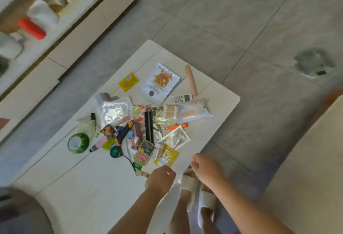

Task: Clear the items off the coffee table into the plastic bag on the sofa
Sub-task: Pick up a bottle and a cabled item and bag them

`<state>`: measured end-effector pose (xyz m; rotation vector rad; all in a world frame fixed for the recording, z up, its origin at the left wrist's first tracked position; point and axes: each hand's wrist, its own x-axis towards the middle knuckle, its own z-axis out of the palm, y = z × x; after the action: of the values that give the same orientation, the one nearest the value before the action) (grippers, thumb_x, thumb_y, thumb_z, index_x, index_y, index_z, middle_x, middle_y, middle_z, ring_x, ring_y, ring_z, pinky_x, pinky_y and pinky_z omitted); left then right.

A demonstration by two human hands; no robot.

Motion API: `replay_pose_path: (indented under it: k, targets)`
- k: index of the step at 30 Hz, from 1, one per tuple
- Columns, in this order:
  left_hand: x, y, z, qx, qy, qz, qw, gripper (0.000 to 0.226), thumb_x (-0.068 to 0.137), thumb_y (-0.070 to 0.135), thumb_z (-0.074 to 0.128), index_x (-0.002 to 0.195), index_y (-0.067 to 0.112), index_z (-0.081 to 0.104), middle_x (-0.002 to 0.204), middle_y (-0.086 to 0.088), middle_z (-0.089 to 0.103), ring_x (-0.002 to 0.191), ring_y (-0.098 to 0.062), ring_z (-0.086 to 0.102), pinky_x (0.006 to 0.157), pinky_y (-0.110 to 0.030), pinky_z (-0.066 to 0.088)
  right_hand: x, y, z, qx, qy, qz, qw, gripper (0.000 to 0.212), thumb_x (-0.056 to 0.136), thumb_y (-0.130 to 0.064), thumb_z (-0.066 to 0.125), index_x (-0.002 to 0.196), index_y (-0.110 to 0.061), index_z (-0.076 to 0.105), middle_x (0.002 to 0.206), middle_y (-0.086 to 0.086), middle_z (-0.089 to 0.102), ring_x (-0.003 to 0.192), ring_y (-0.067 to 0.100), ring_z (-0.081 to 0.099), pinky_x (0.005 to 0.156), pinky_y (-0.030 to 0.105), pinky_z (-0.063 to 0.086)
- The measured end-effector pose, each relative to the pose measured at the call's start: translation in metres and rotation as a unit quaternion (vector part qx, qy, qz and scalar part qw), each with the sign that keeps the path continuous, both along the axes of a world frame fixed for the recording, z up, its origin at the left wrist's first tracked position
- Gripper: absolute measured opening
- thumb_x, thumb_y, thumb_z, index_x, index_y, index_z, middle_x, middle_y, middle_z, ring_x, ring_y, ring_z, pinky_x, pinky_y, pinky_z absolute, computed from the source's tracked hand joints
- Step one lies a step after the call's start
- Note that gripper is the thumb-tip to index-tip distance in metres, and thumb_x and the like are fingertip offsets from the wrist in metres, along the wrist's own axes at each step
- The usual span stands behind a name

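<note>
We list: grey tiled floor [241, 20]; white cabinet [89, 29] at ten o'clock; pale sofa [315, 159] at four o'clock; white table [92, 178] at centre. On it, a heap [141, 129] of packets, a pouch [159, 83] at twelve, a tape roll [78, 142] at nine. Our left hand [160, 180] hangs over the near edge, fingers curled; grip unclear. Right hand [207, 168] loosely curled, holding nothing.

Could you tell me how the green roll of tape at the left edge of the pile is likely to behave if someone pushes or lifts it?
The green roll of tape seems to lie flat on the coffee table, so a push would probably slide it, not roll it. It looks like a stiff ring, likely to keep its shape. Its open centre should give fingers an easy hold.
</note>
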<state>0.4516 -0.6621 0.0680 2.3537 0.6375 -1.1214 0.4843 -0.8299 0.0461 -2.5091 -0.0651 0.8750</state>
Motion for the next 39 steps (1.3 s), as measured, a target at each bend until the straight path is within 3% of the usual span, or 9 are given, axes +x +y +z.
replay_pose_path:
  k: [7,14,18,20,23,28,33,37,39]
  targets:
    - [-0.072,0.071,-0.009,0.017,0.027,0.107,0.994,0.027,0.092,0.042,0.046,0.109,0.029,0.062,0.117,0.006,0.064,0.109,-0.015,0.058,0.092,-0.025,0.045,-0.029,0.069,-0.019,0.007,0.031,0.093,0.995,0.028,0.096,-0.034,0.041,0.114,-0.019,0.056,0.115,0.001,0.06,0.109,0.021,0.057,0.087,0.03,0.045]
    - [-0.104,0.13,-0.033,-0.008,0.024,0.165,0.986,0.025,0.092,0.04,0.045,0.106,0.029,0.062,0.112,0.007,0.064,0.102,-0.014,0.06,0.085,-0.023,0.046,-0.05,0.141,-0.045,-0.011,0.056,0.153,0.987,0.031,0.096,-0.034,0.043,0.122,-0.02,0.054,0.124,-0.005,0.059,0.116,0.018,0.054,0.093,0.031,0.044]
    - [-0.109,0.169,-0.065,-0.033,0.022,0.183,0.982,0.022,0.092,0.037,0.043,0.099,0.028,0.062,0.106,0.006,0.064,0.091,-0.015,0.06,0.076,-0.023,0.05,-0.061,0.177,-0.074,-0.041,0.054,0.181,0.981,0.02,0.096,-0.031,0.042,0.108,-0.02,0.054,0.108,-0.003,0.059,0.108,0.019,0.056,0.078,0.027,0.041]
    - [-0.109,0.187,-0.079,-0.053,0.025,0.214,0.975,0.022,0.092,0.034,0.045,0.098,0.024,0.063,0.102,0.002,0.064,0.088,-0.017,0.06,0.071,-0.023,0.047,-0.066,0.191,-0.089,-0.055,0.068,0.183,0.979,0.02,0.096,-0.032,0.044,0.11,-0.021,0.054,0.108,-0.003,0.058,0.107,0.018,0.057,0.077,0.026,0.041]
    - [-0.104,0.213,-0.102,-0.073,0.017,0.251,0.965,0.023,0.09,0.029,0.047,0.099,0.018,0.064,0.102,-0.005,0.067,0.091,-0.022,0.062,0.074,-0.026,0.048,-0.069,0.21,-0.11,-0.074,0.069,0.182,0.978,0.028,0.096,-0.032,0.046,0.119,-0.018,0.052,0.115,-0.001,0.059,0.106,0.017,0.057,0.083,0.027,0.047]
    - [-0.085,0.24,-0.14,-0.084,-0.004,0.295,0.952,0.018,0.09,0.029,0.051,0.097,0.02,0.064,0.103,-0.005,0.067,0.094,-0.023,0.065,0.081,-0.032,0.053,-0.071,0.237,-0.139,-0.092,0.035,0.192,0.976,0.029,0.095,-0.033,0.047,0.119,-0.017,0.051,0.112,-0.001,0.057,0.104,0.017,0.056,0.078,0.026,0.044]
    - [-0.056,0.253,-0.172,-0.06,-0.046,0.296,0.952,0.029,0.093,0.025,0.048,0.119,0.02,0.058,0.115,-0.003,0.063,0.097,-0.023,0.062,0.079,-0.027,0.049,-0.079,0.254,-0.172,-0.137,-0.025,0.208,0.968,0.036,0.094,-0.039,0.048,0.123,-0.019,0.047,0.117,-0.002,0.055,0.108,0.015,0.054,0.081,0.024,0.046]
    - [-0.031,0.269,-0.186,-0.02,-0.097,0.269,0.958,0.035,0.095,0.024,0.047,0.129,0.019,0.052,0.124,-0.007,0.056,0.111,-0.024,0.056,0.089,-0.028,0.045,-0.088,0.256,-0.193,-0.14,-0.054,0.187,0.971,0.036,0.091,-0.025,0.054,0.126,-0.019,0.05,0.122,-0.004,0.056,0.111,0.015,0.055,0.082,0.025,0.049]
    - [-0.019,0.275,-0.189,-0.006,-0.109,0.27,0.957,0.036,0.094,0.022,0.048,0.13,0.018,0.051,0.123,-0.008,0.055,0.111,-0.026,0.056,0.092,-0.032,0.047,-0.09,0.255,-0.198,-0.122,-0.047,0.16,0.978,0.036,0.086,-0.02,0.061,0.121,-0.017,0.056,0.114,-0.001,0.061,0.105,0.016,0.059,0.078,0.026,0.052]
